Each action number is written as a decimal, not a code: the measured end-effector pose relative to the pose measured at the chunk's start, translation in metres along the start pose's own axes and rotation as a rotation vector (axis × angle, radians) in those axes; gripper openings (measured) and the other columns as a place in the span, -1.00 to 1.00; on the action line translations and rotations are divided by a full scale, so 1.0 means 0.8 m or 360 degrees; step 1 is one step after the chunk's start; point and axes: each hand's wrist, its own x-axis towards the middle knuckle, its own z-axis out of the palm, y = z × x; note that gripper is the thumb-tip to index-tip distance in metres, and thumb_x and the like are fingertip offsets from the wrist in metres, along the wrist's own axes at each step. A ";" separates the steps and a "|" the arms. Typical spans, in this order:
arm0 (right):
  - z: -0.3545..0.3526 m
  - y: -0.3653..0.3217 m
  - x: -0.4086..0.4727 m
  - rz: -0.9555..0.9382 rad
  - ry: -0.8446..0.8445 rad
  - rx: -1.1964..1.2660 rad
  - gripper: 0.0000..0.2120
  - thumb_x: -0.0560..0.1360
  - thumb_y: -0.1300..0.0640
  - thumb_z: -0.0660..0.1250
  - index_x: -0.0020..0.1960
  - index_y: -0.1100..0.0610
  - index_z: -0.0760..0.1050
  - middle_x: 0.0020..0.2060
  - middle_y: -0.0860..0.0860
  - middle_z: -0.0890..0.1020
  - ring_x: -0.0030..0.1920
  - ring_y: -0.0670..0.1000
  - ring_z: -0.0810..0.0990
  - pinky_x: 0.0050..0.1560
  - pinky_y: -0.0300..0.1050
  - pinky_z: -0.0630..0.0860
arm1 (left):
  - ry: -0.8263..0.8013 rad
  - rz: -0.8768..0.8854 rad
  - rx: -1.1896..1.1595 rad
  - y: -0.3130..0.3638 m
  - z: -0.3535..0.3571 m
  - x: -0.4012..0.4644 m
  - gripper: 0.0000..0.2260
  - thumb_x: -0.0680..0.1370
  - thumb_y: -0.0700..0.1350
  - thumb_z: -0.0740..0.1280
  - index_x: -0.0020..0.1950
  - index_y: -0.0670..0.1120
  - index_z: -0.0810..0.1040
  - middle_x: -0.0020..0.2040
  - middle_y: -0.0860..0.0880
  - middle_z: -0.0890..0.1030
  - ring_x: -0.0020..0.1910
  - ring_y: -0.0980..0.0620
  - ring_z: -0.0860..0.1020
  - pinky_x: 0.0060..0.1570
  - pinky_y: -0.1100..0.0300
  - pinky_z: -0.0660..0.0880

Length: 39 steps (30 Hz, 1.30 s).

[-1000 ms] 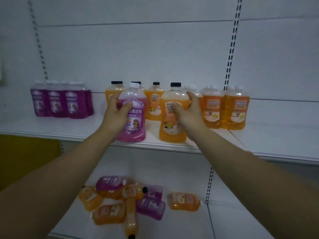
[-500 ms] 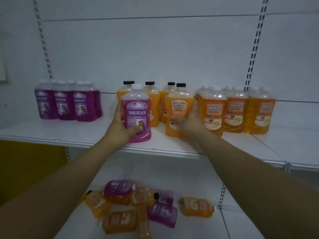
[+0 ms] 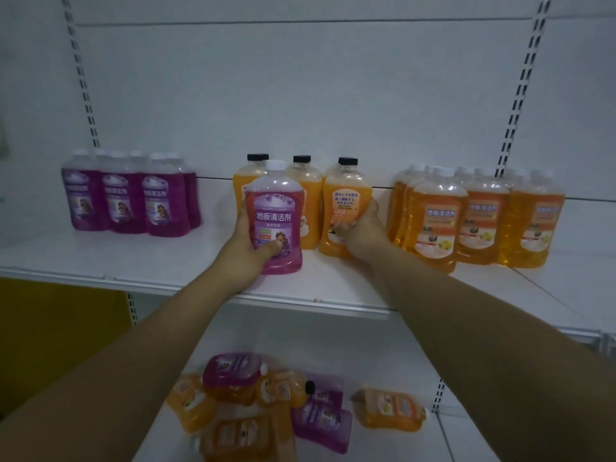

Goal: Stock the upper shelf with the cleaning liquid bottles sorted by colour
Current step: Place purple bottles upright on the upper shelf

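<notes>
While the left hand [image 3: 248,243] has its grip wrapped round the lower body of a purple floor-cleaner bottle [image 3: 277,217], thumb across the front label and fingers behind, the bottle stands upright with its white cap up and its base at the upper shelf [image 3: 166,261], in front of the black-capped orange group. Just to its right, the right hand [image 3: 361,230] grips a black-capped orange bottle [image 3: 346,201] from its right side, fingers curled onto the lower front label; that bottle is upright too, its base on or just above the shelf, which cannot be told. Behind the two held bottles stand more black-capped orange bottles [image 3: 305,191], close together. Further right, just beside the right hand, a tight cluster of white-capped orange bottles [image 3: 480,215] stands on the same shelf. Well apart on the left stands a group of purple bottles [image 3: 130,195] with white caps, upright in rows. Below, on the lower shelf [image 3: 466,438], purple and orange bottles lie on their sides in a loose heap [image 3: 253,405], with one orange bottle [image 3: 388,410] lying alone to the right of it.
</notes>
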 end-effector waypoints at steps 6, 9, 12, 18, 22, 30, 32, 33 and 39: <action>0.012 0.003 0.015 0.0046 0.0019 0.0017 -0.36 0.57 0.06 0.31 0.49 0.05 0.00 0.35 0.06 0.39 0.33 0.14 0.42 0.28 0.10 0.41 | -0.0021 -0.0038 -0.0042 -0.005 -0.003 0.003 -0.31 0.51 -0.15 0.38 0.51 0.11 0.07 0.17 0.16 0.51 0.14 0.17 0.51 0.04 0.24 0.49; 0.016 0.005 0.023 0.0058 0.0025 0.0037 -0.35 0.57 0.05 0.31 0.49 0.03 -0.01 0.37 0.06 0.38 0.35 0.15 0.41 0.30 0.12 0.39 | -0.0023 -0.0059 -0.0069 -0.008 -0.004 0.005 -0.32 0.50 -0.14 0.39 0.51 0.11 0.09 0.18 0.15 0.52 0.15 0.15 0.52 0.07 0.21 0.50; 0.022 0.008 0.028 0.0074 0.0029 0.0047 -0.33 0.57 0.04 0.31 0.50 0.01 -0.04 0.37 0.06 0.37 0.34 0.15 0.41 0.28 0.14 0.40 | -0.0035 -0.0051 -0.0075 -0.008 -0.004 0.005 -0.32 0.51 -0.14 0.38 0.50 0.11 0.09 0.17 0.17 0.51 0.13 0.18 0.51 -0.01 0.31 0.49; 0.021 0.004 0.029 0.0192 -0.0047 -0.0064 -0.19 0.56 -0.02 0.32 0.55 0.03 -0.19 0.41 0.08 0.33 0.37 0.18 0.38 0.31 0.13 0.39 | -0.0048 -0.0077 -0.0094 -0.007 -0.006 0.006 -0.27 0.50 -0.17 0.40 0.52 0.08 0.05 0.22 0.10 0.49 0.15 0.14 0.51 0.03 0.26 0.49; 0.032 0.002 0.002 0.0150 0.0125 -0.0340 -0.08 0.47 -0.13 0.37 0.55 -0.07 -0.22 0.51 0.06 0.15 0.46 0.19 0.24 0.38 0.27 0.31 | -0.0048 -0.0070 -0.0070 0.004 -0.017 0.004 -0.30 0.47 -0.23 0.42 0.49 0.03 0.11 0.10 0.12 0.49 0.08 0.13 0.50 0.00 0.24 0.47; 0.085 -0.046 -0.084 -0.0208 -0.0352 -0.0812 -0.34 0.52 -0.22 0.25 0.51 0.06 0.22 0.47 0.06 0.32 0.43 0.15 0.32 0.39 0.10 0.32 | 0.0005 -0.0152 0.0070 -0.009 -0.109 -0.009 -0.28 0.43 -0.22 0.46 0.48 0.02 0.15 0.20 -0.01 0.49 0.08 0.04 0.52 -0.07 0.18 0.49; 0.105 -0.062 -0.100 -0.0214 -0.0554 -0.0852 -0.27 0.50 -0.29 0.23 0.52 0.09 0.19 0.49 0.07 0.29 0.43 0.14 0.32 0.39 0.07 0.31 | 0.0043 -0.0145 0.0094 -0.013 -0.136 -0.014 -0.31 0.42 -0.23 0.47 0.45 0.01 0.20 0.19 0.00 0.52 0.09 0.04 0.53 0.01 0.10 0.52; 0.118 -0.069 -0.104 -0.0223 -0.0635 -0.0885 -0.22 0.48 -0.35 0.21 0.53 0.10 0.18 0.50 0.07 0.28 0.43 0.14 0.32 0.40 0.08 0.31 | 0.0058 -0.0145 0.0110 -0.015 -0.148 -0.017 -0.34 0.42 -0.24 0.46 0.43 0.00 0.24 0.16 0.01 0.54 0.08 0.06 0.54 0.05 0.08 0.52; 0.201 -0.108 -0.108 -0.0405 -0.0921 -0.1236 -0.09 0.38 -0.55 0.03 0.53 0.02 0.15 0.49 0.09 0.28 0.42 0.19 0.32 0.40 0.21 0.25 | 0.0171 -0.0183 0.0271 -0.030 -0.218 -0.021 -0.41 0.45 -0.21 0.44 0.40 0.01 0.28 0.09 0.05 0.54 0.06 0.07 0.53 0.08 0.09 0.49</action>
